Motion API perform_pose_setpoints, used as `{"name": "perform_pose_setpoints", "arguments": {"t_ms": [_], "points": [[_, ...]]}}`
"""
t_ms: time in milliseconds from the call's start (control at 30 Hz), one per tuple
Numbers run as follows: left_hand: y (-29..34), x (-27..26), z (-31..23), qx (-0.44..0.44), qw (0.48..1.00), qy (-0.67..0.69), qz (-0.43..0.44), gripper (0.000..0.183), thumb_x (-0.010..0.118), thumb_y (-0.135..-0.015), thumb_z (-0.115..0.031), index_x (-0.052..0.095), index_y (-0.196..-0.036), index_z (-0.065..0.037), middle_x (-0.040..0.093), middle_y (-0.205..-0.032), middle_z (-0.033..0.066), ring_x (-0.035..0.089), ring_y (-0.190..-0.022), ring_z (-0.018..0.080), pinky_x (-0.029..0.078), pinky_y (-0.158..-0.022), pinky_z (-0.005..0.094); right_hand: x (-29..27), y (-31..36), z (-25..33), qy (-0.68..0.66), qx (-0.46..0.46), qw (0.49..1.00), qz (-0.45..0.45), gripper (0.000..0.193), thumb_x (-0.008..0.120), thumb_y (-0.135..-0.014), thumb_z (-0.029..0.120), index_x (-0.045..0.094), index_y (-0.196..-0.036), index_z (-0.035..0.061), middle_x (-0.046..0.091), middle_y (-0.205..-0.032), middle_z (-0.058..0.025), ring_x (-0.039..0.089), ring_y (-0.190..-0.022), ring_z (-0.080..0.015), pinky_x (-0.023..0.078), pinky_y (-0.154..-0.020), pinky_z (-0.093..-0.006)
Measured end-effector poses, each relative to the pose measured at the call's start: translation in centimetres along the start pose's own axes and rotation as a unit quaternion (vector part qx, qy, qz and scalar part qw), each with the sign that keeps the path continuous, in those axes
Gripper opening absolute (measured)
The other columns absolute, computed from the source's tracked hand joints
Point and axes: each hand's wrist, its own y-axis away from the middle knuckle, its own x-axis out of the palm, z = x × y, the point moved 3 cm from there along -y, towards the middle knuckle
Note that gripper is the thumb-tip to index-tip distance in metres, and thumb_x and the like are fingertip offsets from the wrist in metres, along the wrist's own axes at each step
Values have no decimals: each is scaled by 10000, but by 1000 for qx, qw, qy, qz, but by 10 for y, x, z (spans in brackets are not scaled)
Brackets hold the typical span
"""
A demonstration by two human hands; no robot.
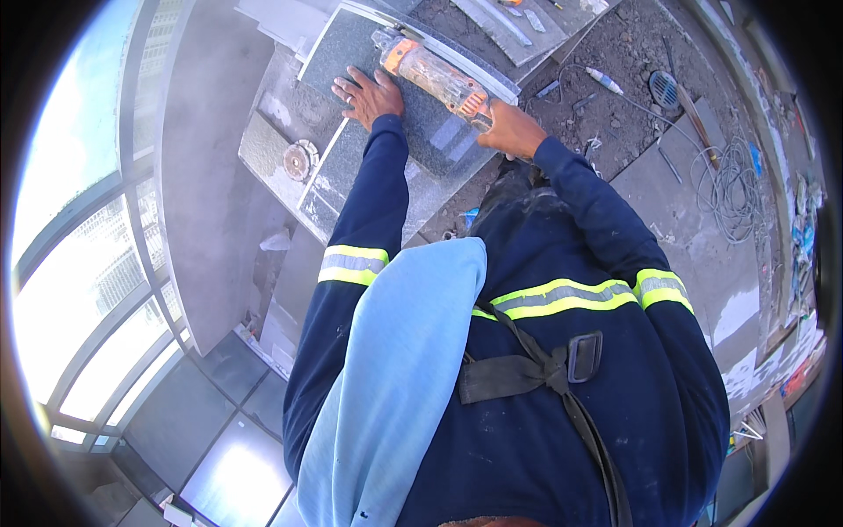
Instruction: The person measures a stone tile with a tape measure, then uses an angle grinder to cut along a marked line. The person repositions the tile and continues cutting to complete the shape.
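Observation:
My right hand (512, 132) is wrapped round the rear handle of an orange, dust-coated angle grinder (436, 77). The tool lies across a dark grey speckled stone slab (338, 54), its head pointing to the far left. Whether the head touches the slab is hard to tell, and no disc shows on it. Fingers spread, my left hand (371, 95) rests flat on the slab just left of the tool. Closer to the wall, a round dusty disc (300, 161) sits on a paler slab piece (268, 151).
Rubble-strewn ground (628, 44) spreads to the right, with a cable connector (604, 81), a round grate (665, 90) and a loose coil of wire (731, 195). A grey wall (211, 176) and windows (92, 255) stand left. Large floor tiles (180, 422) lie at lower left.

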Motion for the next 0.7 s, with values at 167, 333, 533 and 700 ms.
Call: {"name": "perform_pose_setpoints", "arguments": {"t_ms": [167,333,533,700], "points": [[0,0,0,-2,1000,1,5,726,408,-1058,-471,235,-1638,-69,133,-1695,286,54,-1596,426,209,-1189,699,-1,1,-2,1,1,1000,0,498,736,-757,247,616,-1087,-106,725,-830,-229,724,-620,-314,572,-659,-419],[1,-1,0,-2,1000,5,4,724,414,-1057,-465,238,-1636,-68,134,-1695,285,55,-1597,426,208,-1188,701,1,-9,-4,10,-8,1000,1,519,735,-755,247,616,-1109,-112,729,-854,-245,733,-652,-326,574,-665,-423],[1,0,0,-1,1000,1,-2,724,415,-1056,-467,241,-1635,-69,137,-1695,286,59,-1596,426,209,-1188,701,2,-19,-4,28,-29,999,-11,543,734,-755,253,612,-1129,-123,731,-866,-251,732,-638,-329,575,-667,-423],[0,1,1,0,1000,2,-4,729,417,-1054,-473,241,-1635,-70,140,-1694,287,60,-1596,425,210,-1187,702,1,-6,-4,3,-5,1000,5,533,737,-756,255,608,-1110,-122,731,-839,-230,726,-611,-315,576,-655,-418]]}}
